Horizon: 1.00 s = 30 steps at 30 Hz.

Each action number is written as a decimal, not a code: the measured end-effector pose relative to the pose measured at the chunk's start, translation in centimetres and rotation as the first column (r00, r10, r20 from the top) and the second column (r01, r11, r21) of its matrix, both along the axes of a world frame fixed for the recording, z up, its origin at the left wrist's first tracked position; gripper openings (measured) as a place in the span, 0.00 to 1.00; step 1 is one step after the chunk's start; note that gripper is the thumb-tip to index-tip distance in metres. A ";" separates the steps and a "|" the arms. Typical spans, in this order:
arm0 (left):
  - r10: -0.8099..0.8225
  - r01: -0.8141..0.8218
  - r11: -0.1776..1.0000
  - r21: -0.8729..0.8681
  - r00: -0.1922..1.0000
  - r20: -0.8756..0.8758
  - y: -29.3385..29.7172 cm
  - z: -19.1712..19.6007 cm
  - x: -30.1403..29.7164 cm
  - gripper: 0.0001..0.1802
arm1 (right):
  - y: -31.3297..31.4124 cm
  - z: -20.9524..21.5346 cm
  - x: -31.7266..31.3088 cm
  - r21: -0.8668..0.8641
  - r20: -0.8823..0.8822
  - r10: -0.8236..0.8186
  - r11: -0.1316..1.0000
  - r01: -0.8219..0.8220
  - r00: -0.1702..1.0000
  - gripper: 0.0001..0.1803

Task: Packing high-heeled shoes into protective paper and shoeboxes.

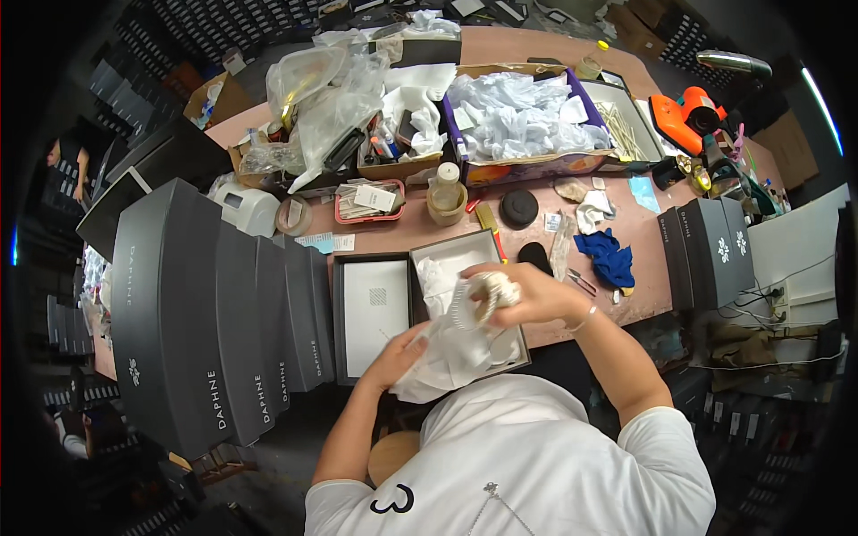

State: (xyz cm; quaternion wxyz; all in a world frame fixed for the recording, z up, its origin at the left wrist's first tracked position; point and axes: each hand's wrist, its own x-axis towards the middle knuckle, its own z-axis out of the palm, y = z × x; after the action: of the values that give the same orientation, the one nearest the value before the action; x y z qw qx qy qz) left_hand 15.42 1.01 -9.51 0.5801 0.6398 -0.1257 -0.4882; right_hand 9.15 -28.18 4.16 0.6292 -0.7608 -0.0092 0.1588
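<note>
My right hand (541, 297) is closed on a small cream-white item (494, 293) with a ridged, rope-like edge; its kind is hard to make out. My left hand (398, 357) pinches thin white tissue paper (442, 362), which hangs between both hands and is partly blurred. Beneath them lies an open dark grey shoe box (490, 246) with white paper inside, mostly covered by my hands and the paper. Left of it rests a second shallow box half (374, 313), white-lined with a small grey printed patch.
Dark grey shoe boxes (170, 313) are stacked at left, more (706, 250) at right. Behind stands a purple-edged carton (527, 165) of crumpled tissue. A jar (445, 192), black round tin (518, 208), brush (488, 223), scissors (583, 282) and blue cloth (608, 257) lie nearby.
</note>
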 end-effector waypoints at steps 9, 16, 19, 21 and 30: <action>0.475 -0.717 0.692 -0.076 0.374 0.797 4.0 -1.2 4.2 0.21 | -1.4 -5.0 -6.6 -0.195 0.320 -0.561 0.750 0.633 0.763 0.23; 0.333 -0.807 0.542 -0.235 0.462 -0.822 -7.6 -2.6 -3.8 0.38 | 7.5 -5.6 -8.0 0.043 0.209 -0.482 0.874 0.485 0.851 0.35; 0.073 -0.700 0.656 -0.280 0.429 -0.900 -7.4 0.3 -3.3 0.46 | 6.0 -4.4 -7.7 0.035 0.261 -0.149 0.989 0.145 0.954 0.37; 0.309 -0.696 0.698 -0.172 0.508 -0.804 -6.4 0.9 -3.1 0.45 | 4.5 -4.2 -6.3 0.054 0.182 -0.157 0.987 0.149 0.971 0.32; 0.631 -0.779 0.627 0.016 0.496 -0.596 -6.1 2.5 -8.4 0.40 | 10.8 -11.7 -1.2 -0.494 0.432 0.033 0.845 0.206 0.901 0.19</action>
State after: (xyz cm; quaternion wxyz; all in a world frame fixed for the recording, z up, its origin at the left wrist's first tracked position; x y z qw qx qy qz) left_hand 7.01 -5.04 -7.02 0.8158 0.3845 0.2595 -0.3453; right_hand 7.96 -17.34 -7.57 0.3852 -0.9194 -0.0665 -0.0432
